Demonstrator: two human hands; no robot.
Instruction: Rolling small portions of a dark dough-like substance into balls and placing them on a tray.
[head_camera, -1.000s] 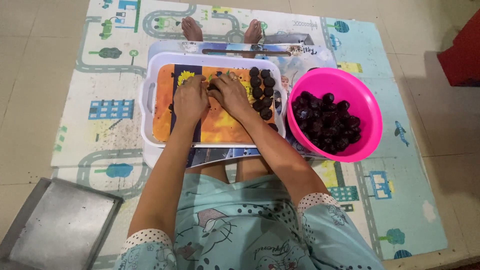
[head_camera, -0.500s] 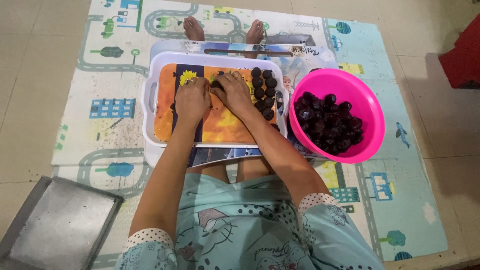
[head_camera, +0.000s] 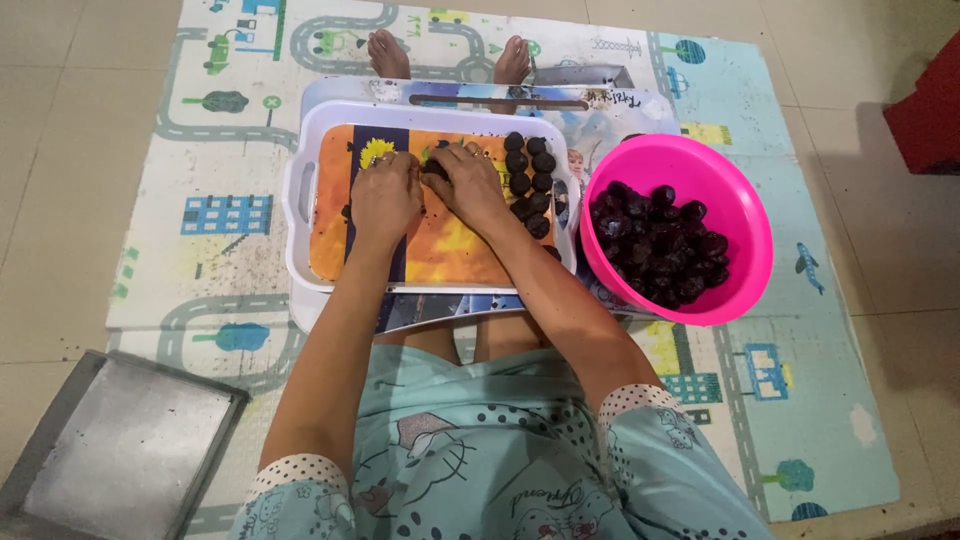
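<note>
The fingers of both hands are curled together around a small dark lump (head_camera: 434, 170) pinched between them — left hand (head_camera: 385, 195) and right hand (head_camera: 475, 185) meet knuckle to knuckle over it, so only a sliver of the dark piece shows between the fingertips. Both hands rest low over the white plastic tray with side handles and an orange-and-yellow printed base (head_camera: 320, 215), near its middle.

Just to the right of the right hand, inside the same tray, two short rows of dark round balls (head_camera: 530, 175) sit side by side along the right wall, touching one another. Beyond the tray's right edge stands a bright pink round plastic bowl (head_camera: 745, 235), heaped with more dark pieces (head_camera: 655, 245).

Tray and bowl lie on a pale foam play mat printed with grey roads, trees and houses (head_camera: 210, 130). The person's bare feet (head_camera: 390, 50) show past the tray's far side. At the lower left, off the mat on the tiled floor, lies a flat grey metal baking tray (head_camera: 120, 450).
</note>
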